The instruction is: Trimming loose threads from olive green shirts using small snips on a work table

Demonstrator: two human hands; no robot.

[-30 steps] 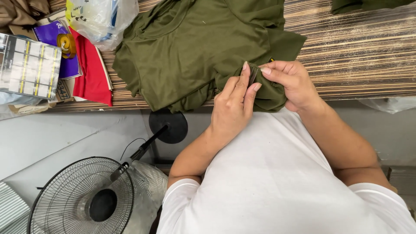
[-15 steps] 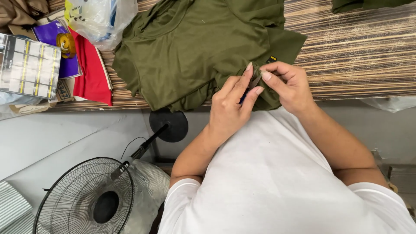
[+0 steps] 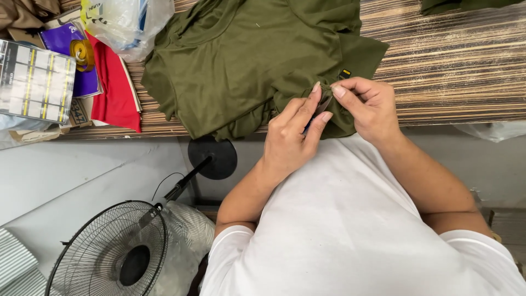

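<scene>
Olive-green garment [image 3: 257, 60] spread over the striped bench [image 3: 460, 66], hem bunched at the near edge and drooping a little past it. Nearest the camera: white shirt [image 3: 350, 230] of the wearer, forearms angled up to the bench. Down on the floor to the left, a black pedestal fan [image 3: 109, 252], round base [image 3: 212, 158] just under the bench's near edge.

At the near edge, left hand [image 3: 290, 137] with thumb and first fingers pressed together on a fold of the green cloth; something small and dark between them, too hidden to name. Right hand [image 3: 370, 107] just beside it, fingertips pinching the same gathered fold from the other side, remaining fingers curled in. Small dark-and-yellow tag [image 3: 344, 73] on the fabric just beyond the right hand.

Farther along, toward the left end of the bench: red folded cloth [image 3: 112, 90], purple packet [image 3: 76, 57] with a yellow tape roll [image 3: 82, 53], a printed card [image 3: 34, 82], then a clear plastic bag [image 3: 123, 22] at the far left corner.

Likely trouble, as a judgement: fold slipping out of either pinch, since thin knit bunches and slides; overhanging hem dragging more cloth off the near edge; a fingertip nicked if the hidden dark item is sharp, with both hands so close together.
</scene>
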